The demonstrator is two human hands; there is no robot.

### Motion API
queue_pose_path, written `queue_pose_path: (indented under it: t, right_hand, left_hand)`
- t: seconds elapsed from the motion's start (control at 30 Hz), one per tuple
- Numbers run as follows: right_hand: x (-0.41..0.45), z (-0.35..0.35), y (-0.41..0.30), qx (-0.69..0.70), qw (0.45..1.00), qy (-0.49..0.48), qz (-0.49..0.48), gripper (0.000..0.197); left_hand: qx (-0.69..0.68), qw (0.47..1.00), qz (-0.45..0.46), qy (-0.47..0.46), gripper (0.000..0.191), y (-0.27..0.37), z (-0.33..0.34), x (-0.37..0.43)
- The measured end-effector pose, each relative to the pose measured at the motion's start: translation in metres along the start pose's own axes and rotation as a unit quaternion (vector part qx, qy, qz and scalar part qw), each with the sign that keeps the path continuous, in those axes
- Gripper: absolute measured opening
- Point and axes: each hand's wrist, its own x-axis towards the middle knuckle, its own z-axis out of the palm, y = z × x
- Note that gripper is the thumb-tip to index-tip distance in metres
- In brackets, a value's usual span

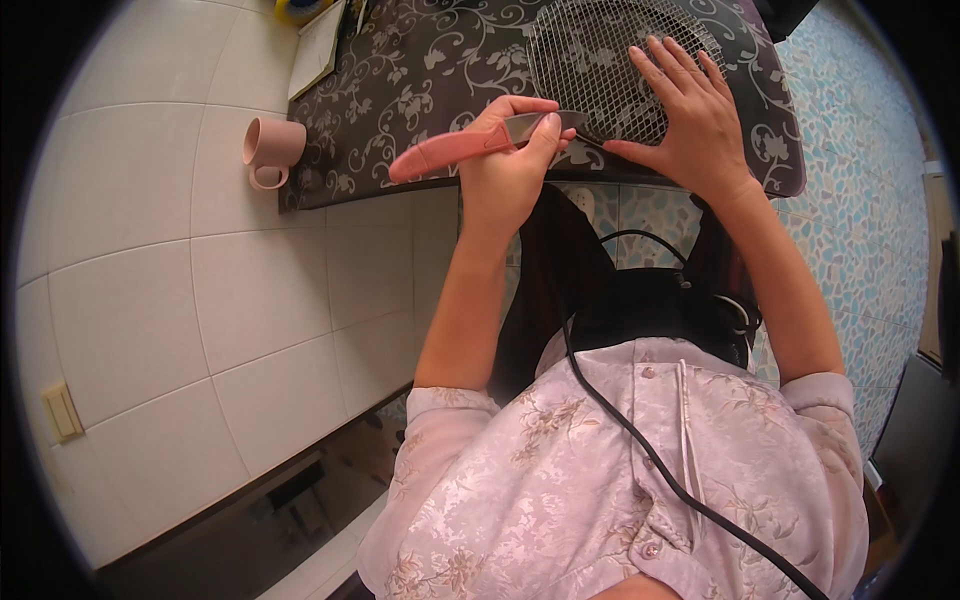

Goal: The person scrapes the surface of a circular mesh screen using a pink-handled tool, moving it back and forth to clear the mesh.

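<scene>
My left hand [504, 169] grips a knife by its metal blade [525, 127], thumb on the flat and fingers beneath. The knife's pink handle [442, 154] points out to the left, and the blade tip reaches the near edge of a round wire-mesh rack [592, 67]. Spread flat over the right side of that rack is my right hand [694, 120], with fingers apart and nothing held. The rack lies on a table with a dark floral cover [420, 82], close to its front edge.
A pink mug [277, 146] stands at the table's left end by the tiled wall [135, 172]. Behind it lie a white pad or booklet [317, 52] and a yellow and blue roll [300, 7]. A black cable [630, 427] runs down across my shirt.
</scene>
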Motion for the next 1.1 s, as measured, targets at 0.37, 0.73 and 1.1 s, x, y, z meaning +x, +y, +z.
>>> queue_pose_path:
  t: [0.37, 0.73, 1.1]
  right_hand:
    - [0.002, -0.003, 0.000, -0.016, 1.000, -0.010, -0.008, 0.085]
    - [0.002, -0.001, -0.001, -0.017, 1.000, -0.005, -0.008, 0.084]
    - [0.001, 0.000, -0.001, -0.013, 1.000, -0.010, -0.002, 0.085]
  left_hand:
    - [-0.004, 0.995, 0.081, -0.057, 0.008, 0.016, -0.005, 0.014]
    - [0.067, 0.997, 0.007, -0.032, 0.012, 0.007, -0.009, 0.016]
    - [0.087, 0.996, 0.013, -0.029, 0.008, 0.010, -0.004, 0.020]
